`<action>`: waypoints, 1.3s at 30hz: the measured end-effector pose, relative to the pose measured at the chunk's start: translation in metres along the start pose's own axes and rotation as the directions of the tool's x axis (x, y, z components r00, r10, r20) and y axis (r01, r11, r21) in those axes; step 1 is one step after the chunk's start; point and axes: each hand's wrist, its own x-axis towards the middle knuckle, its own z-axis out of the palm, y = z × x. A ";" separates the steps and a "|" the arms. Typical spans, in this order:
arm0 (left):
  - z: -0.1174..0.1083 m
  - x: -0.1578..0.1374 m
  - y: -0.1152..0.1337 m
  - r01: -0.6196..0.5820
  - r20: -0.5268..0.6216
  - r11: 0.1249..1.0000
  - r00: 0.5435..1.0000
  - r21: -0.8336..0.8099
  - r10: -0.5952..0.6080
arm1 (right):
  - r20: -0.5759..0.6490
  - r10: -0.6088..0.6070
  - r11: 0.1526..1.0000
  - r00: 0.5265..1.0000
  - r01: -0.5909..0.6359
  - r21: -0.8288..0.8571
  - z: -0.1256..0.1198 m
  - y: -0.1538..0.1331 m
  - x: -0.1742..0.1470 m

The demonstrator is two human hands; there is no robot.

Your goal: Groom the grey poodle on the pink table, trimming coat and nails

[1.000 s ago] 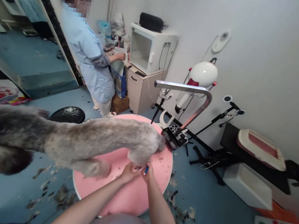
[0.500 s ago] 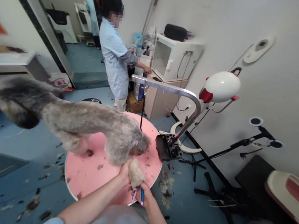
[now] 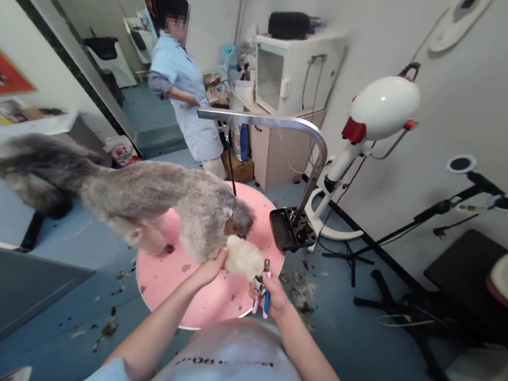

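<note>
A grey, close-clipped dog stands on a round pink table, its rear side toward me. Its pale, fluffy leg is lifted toward me. My left hand is closed round the upper part of that leg. In my right hand are nail clippers with pink and blue handles, their metal head up against the paw end. Whether the blades touch a nail is too small to tell.
A metal grooming arm with a black tray rises from the table's far edge. Behind it stand a white dryer and a white cabinet. A co-worker stands at the back. Cut hair litters the floor.
My view has shifted. The pale leg now extends more sideways, and the clippers have come up to the paw end. The co-worker has turned, drawing an arm back from the cabinet.
</note>
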 end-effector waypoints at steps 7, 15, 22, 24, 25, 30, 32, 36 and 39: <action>0.008 -0.025 0.070 -0.772 0.684 -0.055 0.524 0.633 0.508 | -0.081 -0.083 0.988 0.993 0.072 -0.138 0.029 -0.031 0.000; 0.029 0.043 0.093 -0.846 0.888 -0.274 0.449 0.457 0.094 | -0.054 0.002 1.000 0.999 0.000 0.027 0.029 -0.043 0.015; 0.032 0.035 0.090 -0.860 0.936 -0.384 0.261 0.337 0.235 | -0.251 0.374 0.924 0.893 -0.334 0.188 -0.004 0.012 -0.008; 0.033 0.035 0.091 -0.835 0.930 -0.426 0.255 0.349 0.263 | -0.233 0.390 0.920 0.891 -0.385 0.068 -0.008 0.022 -0.014; 0.033 0.036 0.092 -0.826 0.924 -0.431 0.259 0.363 0.282 | -0.240 0.356 0.927 0.903 -0.373 -0.032 -0.009 0.020 -0.016; 0.029 0.033 0.090 -0.821 0.892 -0.389 0.291 0.418 0.345 | -0.133 -0.485 0.508 0.865 0.155 -0.847 -0.002 -0.037 -0.020; 0.028 0.032 0.089 -0.821 0.891 -0.381 0.305 0.425 0.337 | 0.145 -0.670 0.090 0.728 0.274 -0.958 0.006 -0.063 -0.023; 0.029 0.031 0.085 -0.801 0.880 -0.389 0.335 0.454 0.338 | 0.552 -0.614 -0.414 0.564 0.366 -0.834 0.025 -0.085 -0.027; 0.029 0.031 0.083 -0.799 0.871 -0.383 0.332 0.464 0.363 | 0.610 -0.600 -0.524 0.517 0.323 -0.788 0.033 -0.084 -0.027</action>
